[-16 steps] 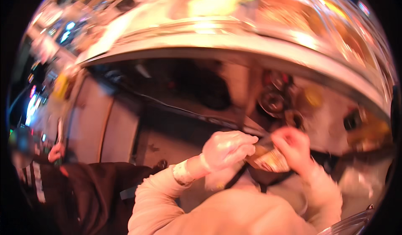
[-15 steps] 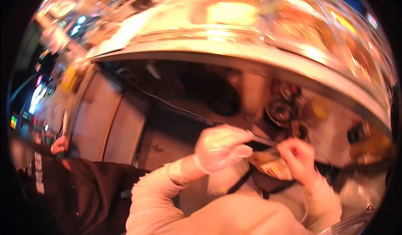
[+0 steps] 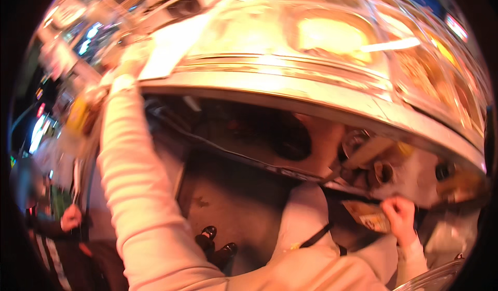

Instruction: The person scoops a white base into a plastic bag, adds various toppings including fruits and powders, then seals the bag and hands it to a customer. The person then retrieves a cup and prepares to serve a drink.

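Note:
Stretched out to the far left, my left hand is at the counter's left end, beside a bright white flat sheet or board. Blur and glare hide its fingers and anything in them. My right hand is low at the right, below the counter, with its fingers curled into a pinch. Right against its fingers is a brown and yellow printed packet; whether the fingers grip it cannot be made out.
A metal counter curves across, with a glowing pan and a tray of food on it. Below are a shelf with a cup and a thin cable. Another person's hand and shoes show at lower left.
My left hand has left my right hand's side and swung up and far left to the counter. My right hand has shifted slightly right and down. The view has shifted.

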`<state>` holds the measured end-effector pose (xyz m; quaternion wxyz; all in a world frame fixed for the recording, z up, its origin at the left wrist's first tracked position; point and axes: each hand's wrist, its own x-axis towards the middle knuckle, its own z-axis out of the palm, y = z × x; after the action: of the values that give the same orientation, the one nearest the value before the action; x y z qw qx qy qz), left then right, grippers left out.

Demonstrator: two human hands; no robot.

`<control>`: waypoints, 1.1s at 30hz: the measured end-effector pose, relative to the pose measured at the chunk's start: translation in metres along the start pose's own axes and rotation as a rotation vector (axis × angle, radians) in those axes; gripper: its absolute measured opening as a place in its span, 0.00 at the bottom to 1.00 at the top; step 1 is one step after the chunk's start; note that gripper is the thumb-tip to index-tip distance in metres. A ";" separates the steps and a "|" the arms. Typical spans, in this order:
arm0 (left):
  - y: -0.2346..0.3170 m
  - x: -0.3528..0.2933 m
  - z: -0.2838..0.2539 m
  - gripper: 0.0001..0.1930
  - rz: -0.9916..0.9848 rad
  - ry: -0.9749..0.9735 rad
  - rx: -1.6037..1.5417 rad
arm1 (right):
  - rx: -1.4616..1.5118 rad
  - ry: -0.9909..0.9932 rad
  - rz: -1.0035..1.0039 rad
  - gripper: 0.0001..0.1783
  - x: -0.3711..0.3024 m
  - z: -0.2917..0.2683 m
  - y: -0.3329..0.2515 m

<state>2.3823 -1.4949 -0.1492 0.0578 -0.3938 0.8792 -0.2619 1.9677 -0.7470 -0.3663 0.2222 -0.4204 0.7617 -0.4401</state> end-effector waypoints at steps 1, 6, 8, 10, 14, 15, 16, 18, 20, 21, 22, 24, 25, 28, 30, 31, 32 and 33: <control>-0.016 0.013 0.013 0.20 0.035 0.056 -0.004 | 0.071 0.077 0.155 0.06 -0.003 0.002 0.007; -0.121 -0.010 0.035 0.17 0.085 0.239 -0.065 | 0.625 0.192 0.379 0.10 0.024 0.026 0.031; -0.076 0.006 0.028 0.15 -0.122 0.048 -0.573 | 0.663 0.241 0.398 0.11 0.020 0.018 0.022; -0.053 -0.003 0.005 0.19 -0.258 -0.099 -0.897 | 0.722 0.233 0.418 0.12 0.012 0.007 0.027; -0.065 -0.048 -0.013 0.17 -0.090 -0.149 -0.912 | 0.853 0.175 0.461 0.14 0.024 -0.005 0.036; -0.062 -0.058 -0.011 0.18 -0.076 -0.084 -0.913 | 0.876 0.257 0.475 0.15 0.025 -0.001 0.043; -0.062 -0.072 -0.009 0.20 -0.070 -0.021 -0.910 | 0.880 0.216 0.504 0.16 0.023 -0.007 0.047; -0.009 -0.096 -0.034 0.24 -0.137 0.197 -0.758 | 0.889 0.158 0.558 0.18 0.016 -0.024 0.056; 0.078 -0.152 -0.091 0.25 -0.282 0.444 -0.703 | 0.904 0.092 0.521 0.20 0.012 -0.036 0.059; 0.101 -0.180 -0.089 0.26 -0.269 0.657 -0.613 | 0.901 0.063 0.503 0.20 0.012 -0.040 0.056; 0.128 -0.206 -0.110 0.25 -0.186 0.736 -0.652 | 0.904 0.069 0.504 0.21 0.010 -0.043 0.058; 0.237 -0.264 -0.162 0.22 -0.280 0.894 -0.852 | 0.891 0.072 0.504 0.23 0.011 -0.046 0.056; 0.291 -0.293 -0.180 0.21 -0.260 0.915 -0.883 | 0.899 0.043 0.482 0.25 0.011 -0.048 0.055; 0.419 -0.322 -0.199 0.18 0.141 0.746 -0.889 | 0.925 0.060 0.459 0.31 0.004 -0.061 0.071; 0.478 -0.342 -0.223 0.16 0.404 0.545 -0.708 | 0.952 0.039 0.450 0.34 0.003 -0.061 0.080; 0.501 -0.346 -0.229 0.15 0.527 0.482 -0.582 | 0.938 -0.032 0.445 0.35 0.001 -0.062 0.085; 0.523 -0.350 -0.234 0.14 0.611 0.473 -0.455 | 0.929 -0.114 0.434 0.36 0.000 -0.062 0.091; 0.547 -0.337 -0.224 0.14 0.718 0.498 -0.379 | 0.905 -0.154 0.445 0.36 -0.003 -0.064 0.101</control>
<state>2.1808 -0.8559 -0.2694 -0.1407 0.0059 0.9791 -0.1469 1.8793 -0.6869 -0.4199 0.5256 -0.1409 0.5474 -0.6358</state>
